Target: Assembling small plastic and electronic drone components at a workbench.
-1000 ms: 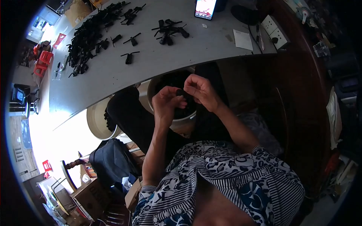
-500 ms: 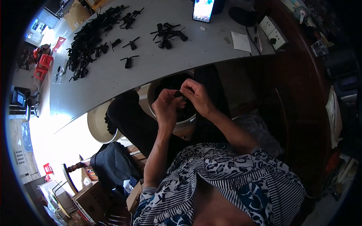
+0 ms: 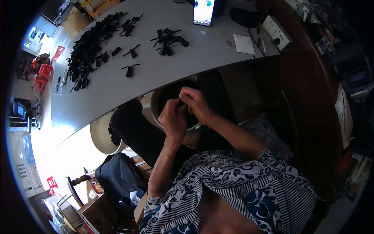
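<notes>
Saw a big heap of black parts (image 3: 83, 50) at far left of the worktop (image 3: 105, 87), plus a pale tub (image 3: 100, 136) below with more black bits (image 3: 113, 133) inside. Next spotted a loner (image 3: 129, 72) near the front edge: stubby body aimed at that edge, thin rod crosswise, right end tipped slightly away. Then noticed a round pail (image 3: 155, 117) partly under the edge, dark inside, and a small cluster (image 3: 167, 43) up on the worktop.

Found the left hand (image 3: 172, 121) pinched narrow, apparently on a tiny dark piece (image 3: 181, 102) above the pail, just short of the worktop. Found the right hand (image 3: 198, 107) right beside it, also pinched narrow, seemingly on the same piece. For doing this bit well, would've gone with: left steady like a clamp, right for the fine fiddling, piece over the pail in case of a drop, fingertips parted a touch for a better look.

As for direction, honestly couldn't tell. Saw fingers covering nearly all of the piece, so couldn't make out either end or swear to a long axis.

Farther right, just saw a lit phone (image 3: 203, 13), white paper (image 3: 244, 43) and a socket strip (image 3: 270, 25).
</notes>
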Motion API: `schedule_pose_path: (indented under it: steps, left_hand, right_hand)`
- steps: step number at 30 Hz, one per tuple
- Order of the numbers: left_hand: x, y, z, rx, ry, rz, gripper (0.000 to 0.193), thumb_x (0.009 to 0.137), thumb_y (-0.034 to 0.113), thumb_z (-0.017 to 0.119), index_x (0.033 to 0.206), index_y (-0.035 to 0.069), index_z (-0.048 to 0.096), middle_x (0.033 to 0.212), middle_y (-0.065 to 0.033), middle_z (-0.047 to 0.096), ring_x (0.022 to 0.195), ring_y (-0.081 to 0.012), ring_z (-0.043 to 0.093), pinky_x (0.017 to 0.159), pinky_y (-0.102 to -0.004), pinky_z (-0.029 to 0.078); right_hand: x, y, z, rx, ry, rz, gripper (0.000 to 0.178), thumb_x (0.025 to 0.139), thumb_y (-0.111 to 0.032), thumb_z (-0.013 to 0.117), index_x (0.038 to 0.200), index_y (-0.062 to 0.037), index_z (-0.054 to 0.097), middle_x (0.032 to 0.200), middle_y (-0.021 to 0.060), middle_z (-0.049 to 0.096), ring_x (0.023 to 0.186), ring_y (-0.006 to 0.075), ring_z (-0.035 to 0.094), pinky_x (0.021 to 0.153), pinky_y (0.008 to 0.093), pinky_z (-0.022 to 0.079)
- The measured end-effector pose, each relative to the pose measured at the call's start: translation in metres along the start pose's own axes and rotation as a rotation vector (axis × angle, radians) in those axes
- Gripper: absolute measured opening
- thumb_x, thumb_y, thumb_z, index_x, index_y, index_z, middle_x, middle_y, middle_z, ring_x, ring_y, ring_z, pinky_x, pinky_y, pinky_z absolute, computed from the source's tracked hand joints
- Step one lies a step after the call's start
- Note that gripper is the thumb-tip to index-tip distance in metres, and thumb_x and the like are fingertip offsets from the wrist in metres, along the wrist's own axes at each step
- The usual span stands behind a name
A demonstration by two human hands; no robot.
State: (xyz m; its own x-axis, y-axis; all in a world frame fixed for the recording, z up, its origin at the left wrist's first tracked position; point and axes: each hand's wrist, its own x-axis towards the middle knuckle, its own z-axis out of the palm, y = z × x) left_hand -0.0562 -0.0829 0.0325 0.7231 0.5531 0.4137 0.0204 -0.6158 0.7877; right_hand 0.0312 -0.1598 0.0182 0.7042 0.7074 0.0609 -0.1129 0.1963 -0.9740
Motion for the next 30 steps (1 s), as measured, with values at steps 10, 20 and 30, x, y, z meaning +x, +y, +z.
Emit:
schedule_pose_path:
  steps: [10, 20, 30]
  left_hand:
    - [0.022, 0.008, -0.017, -0.628, -0.385, -0.326, 0.029, 0.07, -0.009, 0.058, 0.096, 0.0, 0.051, 0.077, -0.0039, 0.055, 0.071, -0.0099, 0.055, 0.064, -0.0215, 0.047]
    - [0.01, 0.002, -0.01, -0.956, -0.231, -0.54, 0.024, 0.069, -0.009, 0.061, 0.09, 0.001, 0.053, 0.078, -0.0007, 0.055, 0.072, -0.0092, 0.055, 0.065, -0.0209, 0.046]
    - [0.011, -0.001, -0.034, -1.09, -0.309, -0.513, 0.023, 0.068, 0.001, 0.069, 0.086, 0.003, 0.056, 0.084, 0.0016, 0.056, 0.078, -0.0077, 0.052, 0.074, -0.0192, 0.04]
  right_hand:
    - [0.005, -0.003, -0.004, 0.371, 0.141, 0.369, 0.038, 0.089, -0.048, 0.044, 0.077, -0.0114, 0.048, 0.062, -0.0028, 0.045, 0.044, 0.0046, 0.039, 0.033, 0.0195, 0.026]
    - [-0.001, -0.004, -0.007, 0.386, -0.139, 0.289, 0.061, 0.084, -0.067, 0.026, 0.084, -0.0112, 0.051, 0.071, -0.0025, 0.049, 0.054, 0.0054, 0.043, 0.039, 0.0179, 0.026]
    - [0.001, -0.006, -0.021, 0.792, -0.396, 0.259, 0.084, 0.07, -0.082, 0.021, 0.089, -0.0045, 0.049, 0.075, 0.0021, 0.051, 0.058, 0.0097, 0.043, 0.042, 0.02, 0.028]
